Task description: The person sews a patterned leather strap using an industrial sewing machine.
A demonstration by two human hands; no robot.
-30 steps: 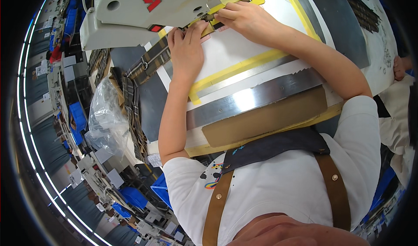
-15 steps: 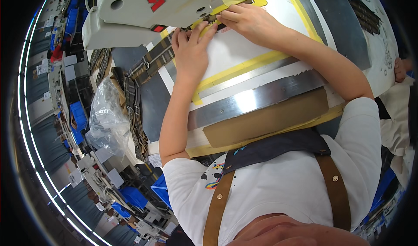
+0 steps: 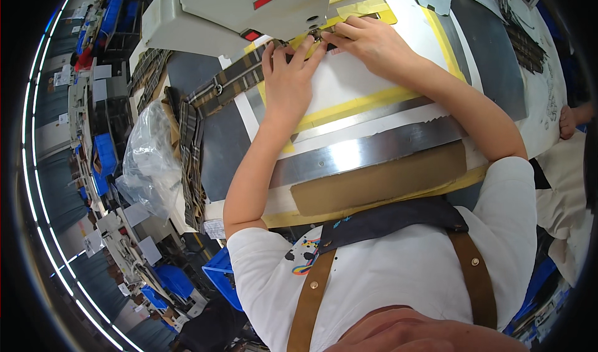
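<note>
A brown-and-black plaid strap (image 3: pixel 230 81) with a small metal ring (image 3: pixel 218 89) runs up from the left to beneath a white sewing machine head (image 3: pixel 249 9). My left hand (image 3: pixel 289 81) presses its fingertips onto the strap, fingers somewhat apart. My right hand (image 3: pixel 377 47) has its thumb and forefinger pinched at the strap's far part, close to the left fingertips. A small metal fitting shows between the hands under the machine head; its exact kind is hard to make out. Yellow plates and tape (image 3: pixel 349 106) frame the white sheet (image 3: pixel 367 81) beneath.
A metal bar (image 3: pixel 374 149) and a brown board (image 3: pixel 380 180) lie along the table's near side. Plaid straps (image 3: pixel 192 165) hang at the left beside clear plastic (image 3: pixel 149 156). Another strap bundle (image 3: pixel 526 47) lies at the far right, and a person's hand (image 3: pixel 567 121) shows beyond.
The whole view has shifted, so machine and hands appear further right and slightly lower. My right fingertips have come closer to the left ones; the left hand keeps its place on the strap.
</note>
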